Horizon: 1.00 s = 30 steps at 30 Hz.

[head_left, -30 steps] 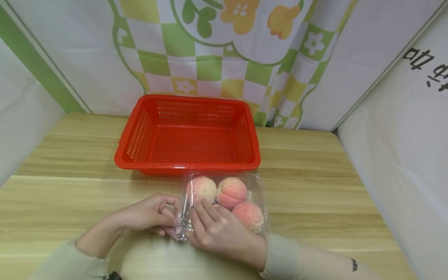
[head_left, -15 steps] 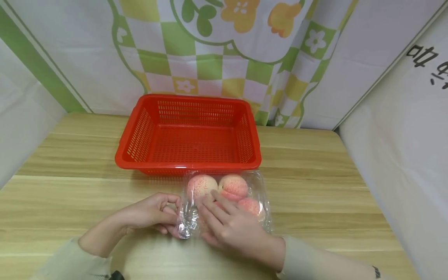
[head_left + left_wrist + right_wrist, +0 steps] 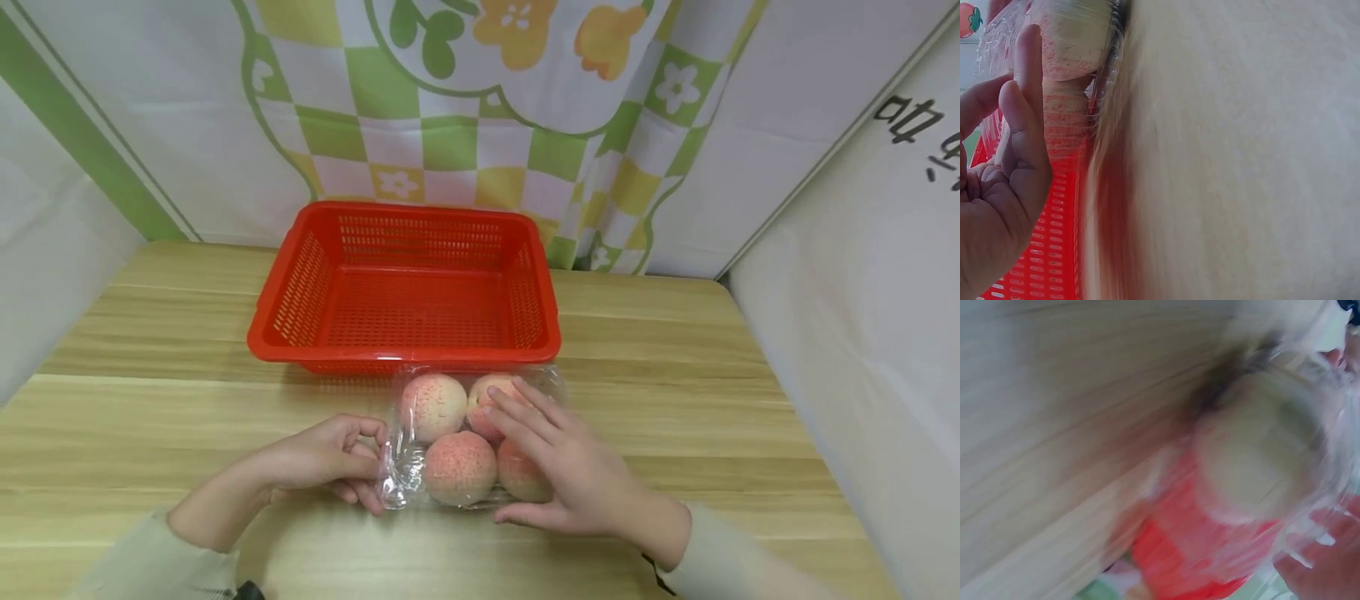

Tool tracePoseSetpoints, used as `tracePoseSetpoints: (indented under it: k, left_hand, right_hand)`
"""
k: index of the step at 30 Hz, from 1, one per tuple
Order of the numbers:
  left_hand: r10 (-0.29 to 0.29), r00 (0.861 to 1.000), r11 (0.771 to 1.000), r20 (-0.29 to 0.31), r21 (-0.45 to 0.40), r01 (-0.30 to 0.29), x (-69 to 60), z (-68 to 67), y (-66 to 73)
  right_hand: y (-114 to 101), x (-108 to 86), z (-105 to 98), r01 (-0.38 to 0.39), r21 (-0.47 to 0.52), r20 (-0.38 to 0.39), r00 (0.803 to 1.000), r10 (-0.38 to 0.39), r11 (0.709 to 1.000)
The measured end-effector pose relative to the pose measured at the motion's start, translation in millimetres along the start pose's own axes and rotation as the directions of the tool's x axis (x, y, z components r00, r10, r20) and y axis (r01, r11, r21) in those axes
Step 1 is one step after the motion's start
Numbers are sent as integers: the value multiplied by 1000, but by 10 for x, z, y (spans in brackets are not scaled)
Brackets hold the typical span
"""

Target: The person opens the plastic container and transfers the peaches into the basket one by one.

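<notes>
A clear, crinkled plastic pack (image 3: 408, 467) lies in front of the basket in the head view, with several pink-and-cream peaches (image 3: 461, 468) inside. At its left end, my left hand (image 3: 326, 457) pinches the plastic edge between thumb and fingers. The left wrist view shows this left hand (image 3: 1013, 156) close beside the peaches (image 3: 1072, 47). Over the right-hand peaches, my right hand (image 3: 573, 467) lies with fingers extended and spread, partly covering them. Motion blurs the right wrist view, where a peach (image 3: 1260, 447) shows through plastic near my right hand (image 3: 1329, 556).
A red perforated plastic basket (image 3: 405, 357) stands right behind the pack, nothing visible inside it. Wood-grain tabletop (image 3: 675, 375) extends to both sides. A green-and-yellow checked curtain (image 3: 450, 150) hangs behind, and white panels (image 3: 840, 333) border the sides.
My right hand has moved rightward from the pack's left end across the peaches, its fingers spreading. The front left peach is now uncovered. My left hand stays at the plastic edge.
</notes>
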State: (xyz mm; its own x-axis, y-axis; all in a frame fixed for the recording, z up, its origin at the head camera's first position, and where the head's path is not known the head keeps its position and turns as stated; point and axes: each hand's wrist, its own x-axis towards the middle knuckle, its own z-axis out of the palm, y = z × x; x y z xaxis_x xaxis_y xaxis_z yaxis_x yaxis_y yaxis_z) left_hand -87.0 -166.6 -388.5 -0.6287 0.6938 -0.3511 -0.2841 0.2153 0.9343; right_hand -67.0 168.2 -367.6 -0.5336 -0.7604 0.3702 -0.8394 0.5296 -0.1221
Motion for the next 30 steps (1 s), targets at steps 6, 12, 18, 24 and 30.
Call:
tracePoseSetpoints:
  k: [6,12,18,24,30]
  left_hand:
    - [6,1000,1000,5,-10,-5,-4,13,-33]
    - [-4,1000,1000,-3,-15,4,-7,15,-60]
    - [0,1000,999,-28,47,1,16,29,-63]
    - [12,999,997,-50,77,-8,22,34,-33]
    - [15,998,998,-57,61,-11,42,43,-6]
  right_hand:
    - [162,-219,-46,-82,29,111,991,78,996]
    - [299,-343,-21,-137,83,153,981,123,987]
    - [348,-366,-9,-95,84,144,986,82,992]
    - [351,-355,-18,-70,74,139,988,60,995]
    - [366,-355,-16,14,-22,76,997,-12,1000]
